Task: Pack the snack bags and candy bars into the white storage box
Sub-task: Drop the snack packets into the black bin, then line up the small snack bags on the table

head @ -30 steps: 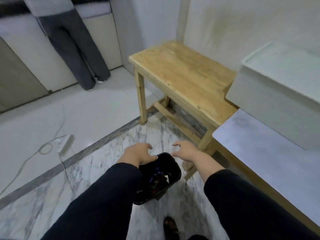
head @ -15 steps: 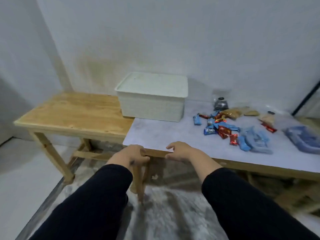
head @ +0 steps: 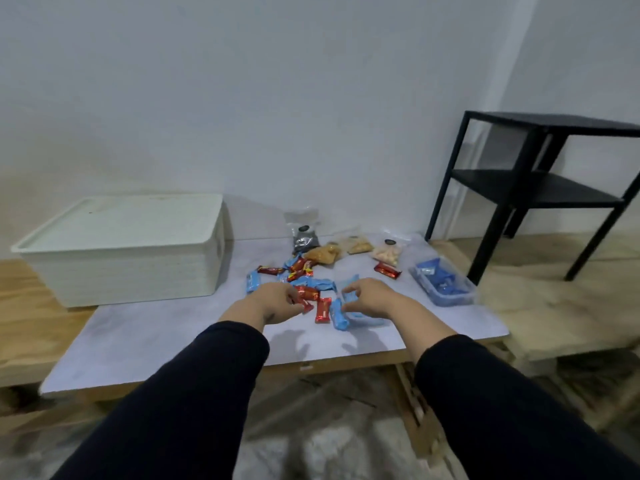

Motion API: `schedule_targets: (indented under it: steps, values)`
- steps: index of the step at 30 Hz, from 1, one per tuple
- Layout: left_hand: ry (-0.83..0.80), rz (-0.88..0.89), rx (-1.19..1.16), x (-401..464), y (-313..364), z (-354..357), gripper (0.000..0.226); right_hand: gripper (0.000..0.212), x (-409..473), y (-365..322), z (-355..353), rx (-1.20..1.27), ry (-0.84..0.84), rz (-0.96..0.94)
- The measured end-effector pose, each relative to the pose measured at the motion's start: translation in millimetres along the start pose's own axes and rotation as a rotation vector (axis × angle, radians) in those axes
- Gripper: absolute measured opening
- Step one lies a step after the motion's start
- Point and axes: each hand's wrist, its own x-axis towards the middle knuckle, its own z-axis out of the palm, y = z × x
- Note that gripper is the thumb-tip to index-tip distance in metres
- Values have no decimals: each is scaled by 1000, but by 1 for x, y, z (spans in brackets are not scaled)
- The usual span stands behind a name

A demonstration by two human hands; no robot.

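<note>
Right now both my hands reach over the heap of candy bars (head: 304,282) on the grey table top (head: 166,337). My left hand (head: 277,301) curls its fingers at a red bar (head: 307,293), though I cannot tell if it grips. My right hand (head: 369,296) pinches a light blue wrapper (head: 348,294). The snack bags (head: 346,249) lie behind the heap, near the wall. Left of the heap stands the white storage box (head: 128,251), its lid on

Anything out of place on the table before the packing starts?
One thing: the white storage box has its lid on, while both hands are already among the loose candy bars. The snack bags lie intact near the wall; nothing looks spilled or torn.
</note>
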Motion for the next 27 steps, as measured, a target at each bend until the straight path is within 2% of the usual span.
schedule_targets:
  steps: [6,14,20,23,25,27]
  values:
    - [21,14,-72,65,45,3,38,50,44,56,-40,116,49,19]
    - [9,35,-58,181,57,-3,39,48,146,92,-61,157,61,31]
    - [17,14,-237,289,55,-13,36,48,241,103,-66,224,73,120]
    - [1,10,-322,333,55,-12,41,37,284,106,-66,252,119,150]
    - [1,26,-360,359,53,-4,45,13,311,109,-66,285,149,182]
    - [16,42,-307,380,50,5,45,23,336,113,-64,297,152,221]
